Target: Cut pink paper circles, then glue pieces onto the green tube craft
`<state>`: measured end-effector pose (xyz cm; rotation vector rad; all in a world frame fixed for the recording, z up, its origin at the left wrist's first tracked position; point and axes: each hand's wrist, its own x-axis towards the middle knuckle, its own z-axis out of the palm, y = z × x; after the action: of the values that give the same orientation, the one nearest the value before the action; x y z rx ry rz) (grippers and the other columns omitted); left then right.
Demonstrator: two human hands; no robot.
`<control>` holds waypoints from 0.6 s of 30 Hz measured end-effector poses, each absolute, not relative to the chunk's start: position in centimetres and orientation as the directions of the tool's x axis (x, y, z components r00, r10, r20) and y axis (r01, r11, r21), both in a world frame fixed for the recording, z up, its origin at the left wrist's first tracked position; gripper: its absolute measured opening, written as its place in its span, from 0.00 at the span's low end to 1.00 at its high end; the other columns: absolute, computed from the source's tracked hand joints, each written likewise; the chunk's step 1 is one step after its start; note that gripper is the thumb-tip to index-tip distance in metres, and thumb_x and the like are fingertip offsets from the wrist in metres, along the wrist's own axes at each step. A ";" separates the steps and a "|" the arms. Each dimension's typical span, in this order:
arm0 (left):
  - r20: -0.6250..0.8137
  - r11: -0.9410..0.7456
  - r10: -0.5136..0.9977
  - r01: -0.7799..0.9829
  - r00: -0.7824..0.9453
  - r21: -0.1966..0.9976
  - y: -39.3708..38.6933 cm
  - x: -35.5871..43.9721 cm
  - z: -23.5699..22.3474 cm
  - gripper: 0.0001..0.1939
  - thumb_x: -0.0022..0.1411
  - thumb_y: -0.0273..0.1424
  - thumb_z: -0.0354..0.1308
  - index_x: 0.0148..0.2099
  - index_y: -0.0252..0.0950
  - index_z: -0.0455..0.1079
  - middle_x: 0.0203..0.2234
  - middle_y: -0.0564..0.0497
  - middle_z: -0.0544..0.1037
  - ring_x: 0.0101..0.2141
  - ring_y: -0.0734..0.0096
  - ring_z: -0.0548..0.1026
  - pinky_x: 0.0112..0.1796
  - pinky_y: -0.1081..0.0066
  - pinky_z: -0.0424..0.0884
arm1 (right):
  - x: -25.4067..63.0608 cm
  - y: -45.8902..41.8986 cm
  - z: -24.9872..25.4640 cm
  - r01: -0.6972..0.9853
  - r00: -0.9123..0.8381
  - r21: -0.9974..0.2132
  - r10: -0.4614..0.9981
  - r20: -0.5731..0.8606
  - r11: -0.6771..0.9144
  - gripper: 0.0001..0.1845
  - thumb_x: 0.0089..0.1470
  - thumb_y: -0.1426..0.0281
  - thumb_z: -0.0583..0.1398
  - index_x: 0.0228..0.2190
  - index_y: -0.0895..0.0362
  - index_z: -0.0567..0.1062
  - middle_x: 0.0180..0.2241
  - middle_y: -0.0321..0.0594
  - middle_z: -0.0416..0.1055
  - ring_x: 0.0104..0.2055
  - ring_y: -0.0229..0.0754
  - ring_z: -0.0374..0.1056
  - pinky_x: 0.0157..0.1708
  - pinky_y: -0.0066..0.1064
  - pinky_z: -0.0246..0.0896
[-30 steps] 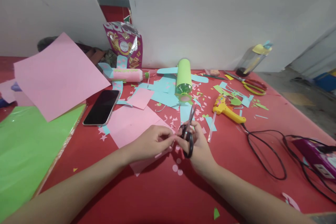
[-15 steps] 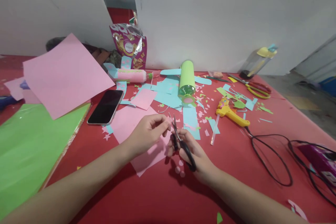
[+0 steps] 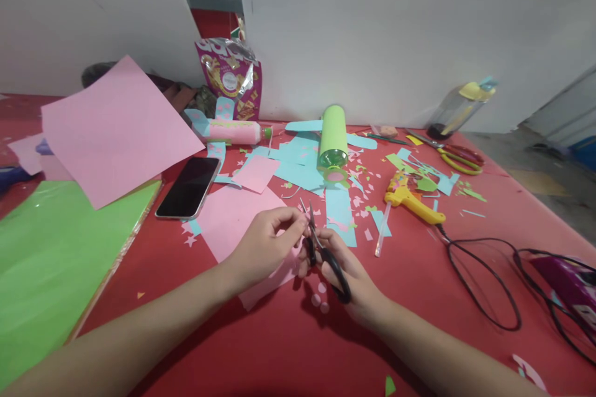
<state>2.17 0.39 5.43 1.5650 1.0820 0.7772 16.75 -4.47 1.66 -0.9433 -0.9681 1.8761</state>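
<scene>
Black-handled scissors (image 3: 336, 273) sit in my right hand (image 3: 351, 273), their blades parted and pointing away from me. Close to the blades, my left hand (image 3: 272, 242) is closed in a pinch on a small piece of pink paper, mostly hidden by the fingers. Beneath both hands lies a sheet of pink paper (image 3: 218, 214) on the red table. A few small pink paper circles (image 3: 316, 300) rest just below the scissors.
Behind my hands lie a green-wrapped bottle (image 3: 333, 130) with blue wings and a pink one (image 3: 235, 133). A phone (image 3: 189, 188) is at left, near green sheets (image 3: 69, 248). Rightward are a yellow glue gun (image 3: 414, 205), its cord, paper scraps and larger scissors (image 3: 454, 155).
My left hand has shifted slightly right, closer to the scissor blades. The scissors stay in my right hand, and the things on the table keep their places.
</scene>
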 end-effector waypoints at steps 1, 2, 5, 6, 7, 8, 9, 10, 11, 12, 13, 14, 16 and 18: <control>-0.048 -0.052 0.921 0.244 0.387 0.968 0.3 2.2 5.4 0.14 0.58 0.31 0.45 0.21 0.36 0.57 0.16 0.56 0.66 0.21 0.77 0.66 0.27 0.76 0.64 | 16.7 -4.5 1.6 -0.308 -0.395 -0.873 0.885 -0.245 -0.379 0.29 0.40 0.52 0.62 0.41 0.49 0.59 0.36 0.34 0.62 0.17 0.26 0.61 0.12 0.20 0.54; -0.050 -0.047 0.921 0.236 0.387 0.971 0.2 2.3 5.3 0.14 0.59 0.32 0.45 0.21 0.36 0.57 0.16 0.56 0.66 0.21 0.77 0.66 0.27 0.76 0.64 | 16.7 -4.5 1.6 -0.303 -0.395 -0.876 0.886 -0.244 -0.376 0.29 0.40 0.52 0.62 0.41 0.49 0.59 0.35 0.34 0.62 0.17 0.26 0.60 0.12 0.20 0.54; -0.047 -0.039 0.931 0.227 0.362 0.973 -0.1 2.4 5.2 0.15 0.60 0.33 0.45 0.21 0.36 0.57 0.16 0.56 0.66 0.22 0.76 0.67 0.27 0.75 0.65 | 16.7 -4.6 1.6 -0.287 -0.398 -0.888 0.888 -0.230 -0.359 0.27 0.42 0.52 0.61 0.40 0.50 0.60 0.30 0.32 0.65 0.16 0.27 0.60 0.13 0.20 0.54; -0.046 -0.038 0.934 0.226 0.354 0.973 -0.1 2.4 5.2 0.15 0.59 0.33 0.45 0.21 0.36 0.57 0.16 0.56 0.66 0.22 0.76 0.67 0.27 0.75 0.65 | 16.7 -4.6 1.6 -0.283 -0.401 -0.892 0.888 -0.225 -0.353 0.26 0.43 0.52 0.61 0.40 0.50 0.60 0.28 0.31 0.65 0.16 0.27 0.60 0.13 0.19 0.53; -0.047 -0.035 0.937 0.226 0.347 0.974 -0.2 2.5 5.2 0.15 0.59 0.34 0.45 0.21 0.36 0.57 0.16 0.56 0.65 0.22 0.76 0.67 0.27 0.75 0.65 | 16.7 -4.6 1.6 -0.281 -0.402 -0.894 0.889 -0.220 -0.348 0.26 0.43 0.52 0.61 0.40 0.50 0.59 0.27 0.30 0.65 0.16 0.28 0.60 0.13 0.19 0.53; -0.049 -0.032 0.938 0.224 0.343 0.974 -0.3 2.5 5.2 0.15 0.60 0.34 0.45 0.21 0.36 0.57 0.16 0.56 0.65 0.22 0.76 0.67 0.27 0.75 0.65 | 16.7 -4.6 1.6 -0.281 -0.399 -0.896 0.891 -0.218 -0.345 0.26 0.43 0.52 0.61 0.40 0.51 0.59 0.26 0.30 0.65 0.16 0.28 0.60 0.12 0.19 0.52; -0.050 -0.029 0.939 0.222 0.340 0.975 -0.3 2.5 5.2 0.15 0.60 0.34 0.45 0.21 0.36 0.57 0.16 0.56 0.65 0.22 0.76 0.67 0.27 0.75 0.65 | 16.7 -4.6 1.6 -0.281 -0.398 -0.895 0.891 -0.218 -0.345 0.26 0.43 0.52 0.61 0.40 0.51 0.59 0.26 0.30 0.65 0.16 0.28 0.60 0.12 0.19 0.52; -0.051 -0.026 0.940 0.220 0.338 0.975 -0.4 2.6 5.1 0.15 0.60 0.34 0.45 0.21 0.36 0.57 0.16 0.57 0.64 0.22 0.76 0.67 0.26 0.74 0.65 | 16.7 -4.6 1.6 -0.282 -0.398 -0.894 0.891 -0.220 -0.347 0.26 0.43 0.52 0.61 0.40 0.51 0.59 0.26 0.30 0.65 0.17 0.28 0.60 0.12 0.19 0.52; -0.054 -0.023 0.940 0.220 0.336 0.975 -0.4 2.6 5.1 0.15 0.60 0.34 0.45 0.21 0.36 0.57 0.16 0.57 0.64 0.22 0.76 0.68 0.26 0.74 0.65 | 16.7 -4.6 1.6 -0.282 -0.398 -0.894 0.890 -0.223 -0.350 0.26 0.43 0.52 0.61 0.39 0.51 0.59 0.26 0.30 0.64 0.17 0.28 0.60 0.12 0.19 0.52; -0.056 -0.020 0.941 0.222 0.333 0.975 -0.4 2.6 5.1 0.15 0.59 0.35 0.45 0.21 0.36 0.57 0.16 0.57 0.64 0.22 0.75 0.68 0.26 0.74 0.65 | 16.7 -4.6 1.6 -0.281 -0.398 -0.893 0.889 -0.225 -0.352 0.26 0.43 0.52 0.61 0.39 0.51 0.60 0.26 0.30 0.64 0.17 0.28 0.60 0.12 0.19 0.51; -0.059 -0.017 0.942 0.224 0.329 0.974 -0.5 2.7 5.1 0.15 0.59 0.35 0.45 0.21 0.36 0.56 0.16 0.57 0.64 0.22 0.75 0.68 0.26 0.74 0.65 | 16.7 -4.6 1.6 -0.279 -0.398 -0.893 0.889 -0.226 -0.353 0.25 0.43 0.52 0.61 0.39 0.51 0.60 0.26 0.30 0.64 0.17 0.28 0.60 0.12 0.19 0.51; -0.064 -0.013 0.943 0.227 0.327 0.974 -0.5 2.7 5.1 0.15 0.59 0.35 0.45 0.21 0.36 0.56 0.16 0.57 0.64 0.21 0.75 0.68 0.26 0.74 0.65 | 16.7 -4.6 1.5 -0.276 -0.400 -0.894 0.888 -0.227 -0.353 0.25 0.43 0.52 0.60 0.39 0.51 0.60 0.26 0.30 0.64 0.17 0.28 0.60 0.12 0.19 0.51; -0.071 -0.005 0.943 0.227 0.325 0.974 -0.5 2.7 5.1 0.15 0.59 0.35 0.45 0.21 0.36 0.56 0.15 0.57 0.64 0.21 0.75 0.67 0.26 0.74 0.65 | 16.7 -4.7 1.5 -0.270 -0.397 -0.896 0.889 -0.229 -0.352 0.24 0.43 0.53 0.60 0.38 0.51 0.60 0.25 0.29 0.64 0.16 0.28 0.59 0.12 0.19 0.50; -0.074 -0.001 0.942 0.224 0.326 0.975 -0.5 2.7 5.2 0.15 0.59 0.35 0.45 0.21 0.36 0.56 0.16 0.57 0.63 0.22 0.75 0.66 0.26 0.75 0.64 | 16.7 -4.6 1.4 -0.270 -0.393 -0.895 0.889 -0.235 -0.356 0.23 0.44 0.54 0.60 0.38 0.51 0.60 0.25 0.29 0.64 0.16 0.28 0.59 0.12 0.19 0.50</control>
<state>2.74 -0.47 5.16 1.4823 1.1234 0.8136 16.67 -4.65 1.44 -0.9674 -1.0270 1.8473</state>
